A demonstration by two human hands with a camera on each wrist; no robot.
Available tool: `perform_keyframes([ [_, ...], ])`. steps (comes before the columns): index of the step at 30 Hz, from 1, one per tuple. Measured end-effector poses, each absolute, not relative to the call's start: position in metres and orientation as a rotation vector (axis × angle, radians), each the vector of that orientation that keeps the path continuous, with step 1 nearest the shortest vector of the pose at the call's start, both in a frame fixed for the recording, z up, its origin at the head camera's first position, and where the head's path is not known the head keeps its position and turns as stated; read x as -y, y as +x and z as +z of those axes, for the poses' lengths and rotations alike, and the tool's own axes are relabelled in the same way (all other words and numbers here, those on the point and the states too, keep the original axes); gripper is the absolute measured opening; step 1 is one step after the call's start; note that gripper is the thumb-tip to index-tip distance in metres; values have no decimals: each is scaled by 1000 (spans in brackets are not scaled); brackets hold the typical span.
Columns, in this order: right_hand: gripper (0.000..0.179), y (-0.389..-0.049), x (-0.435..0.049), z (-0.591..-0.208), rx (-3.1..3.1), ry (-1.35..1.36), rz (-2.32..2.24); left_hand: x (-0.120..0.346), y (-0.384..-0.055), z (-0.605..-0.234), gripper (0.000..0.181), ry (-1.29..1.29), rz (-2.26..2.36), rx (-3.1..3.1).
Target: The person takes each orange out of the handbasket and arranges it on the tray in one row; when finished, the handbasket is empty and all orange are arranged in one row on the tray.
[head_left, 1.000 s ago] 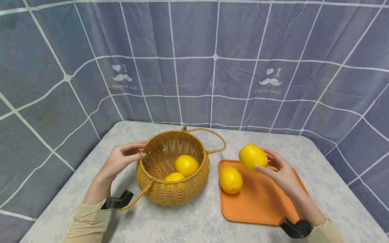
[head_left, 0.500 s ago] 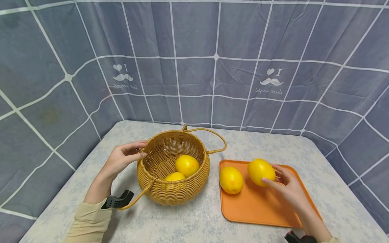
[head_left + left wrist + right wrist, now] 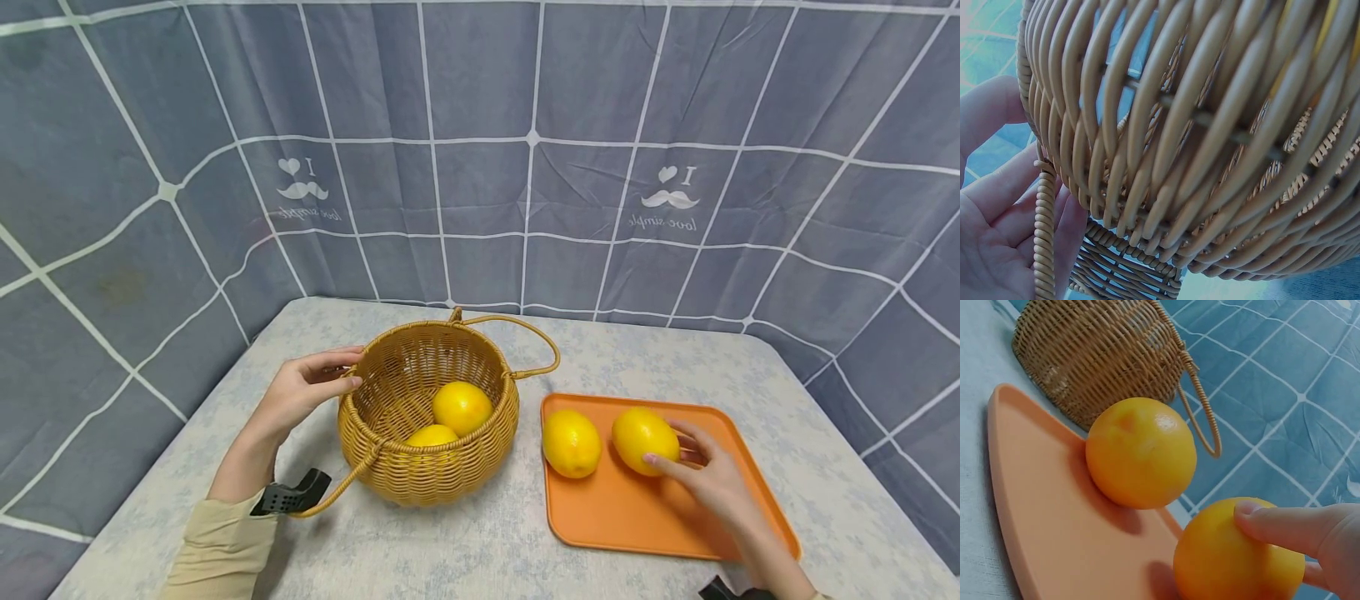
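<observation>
My left hand [image 3: 303,390] grips the left rim of a brown wicker basket [image 3: 427,483], thumb at the rim. In the left wrist view, fingers [image 3: 1010,187] lie against the woven side, behind a wrapped handle [image 3: 1044,231]. Inside the basket are two lemons, one in full sight [image 3: 462,407] and one partly hidden by the front rim [image 3: 431,435]. My right hand [image 3: 708,475] holds a yellow lemon [image 3: 643,440] between thumb and fingers, low over the orange tray [image 3: 622,517]. Just left of it, another lemon [image 3: 572,444] rests on the tray.
The basket's second handle [image 3: 536,333] sticks out toward the back right. Pale patterned cloth covers the table [image 3: 480,550]. A grey-blue curtain [image 3: 480,192] with white grid lines surrounds the back and sides. Each wrist wears a black camera band.
My right hand has come down and rightward with its lemon, from above the tray's back edge to close over the tray's middle. The left hand and the basket stay in place.
</observation>
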State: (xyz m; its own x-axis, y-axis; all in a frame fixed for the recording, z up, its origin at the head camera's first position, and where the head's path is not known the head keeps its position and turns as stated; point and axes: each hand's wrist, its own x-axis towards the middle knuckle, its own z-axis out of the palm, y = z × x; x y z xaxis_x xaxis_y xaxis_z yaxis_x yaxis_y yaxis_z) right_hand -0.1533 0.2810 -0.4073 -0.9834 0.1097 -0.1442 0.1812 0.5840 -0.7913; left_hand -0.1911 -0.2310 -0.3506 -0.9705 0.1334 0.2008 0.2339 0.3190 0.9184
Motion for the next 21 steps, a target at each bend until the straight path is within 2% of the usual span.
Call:
perform_keyframes([
  [11,84,-153,-277,-414,-2714,217,-1421,234,-192,-352,42,-350,-1732,2491],
  [17,86,-152,-275,-417,-2701,109,-1460,234,-191,-352,43,-338,-1739,2498],
  [21,79,-151,-273,-419,-2740,16,-1436,233,-191,-352,43,-335,-1756,2491],
])
